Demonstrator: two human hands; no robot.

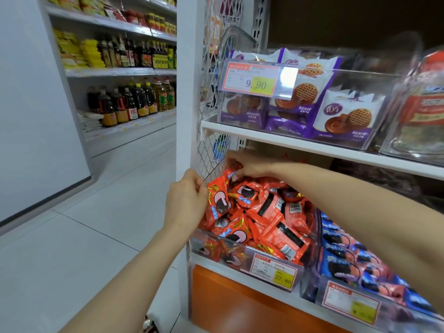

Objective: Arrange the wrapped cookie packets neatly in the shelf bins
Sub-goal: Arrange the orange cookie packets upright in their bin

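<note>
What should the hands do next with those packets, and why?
Probably tuck the red foil cookie packet pinched by the left hand upright at the clear plastic bin's left side, since the pile lies jumbled. The right hand grips a rear packet.

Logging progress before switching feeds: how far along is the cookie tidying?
Looks done: purple packets face forward in the upper bin. In hand: the left hand pinches an upright red packet at the left edge of the red bin; the right hand grips a rear red packet. Left: the red pile lies jumbled.
</note>
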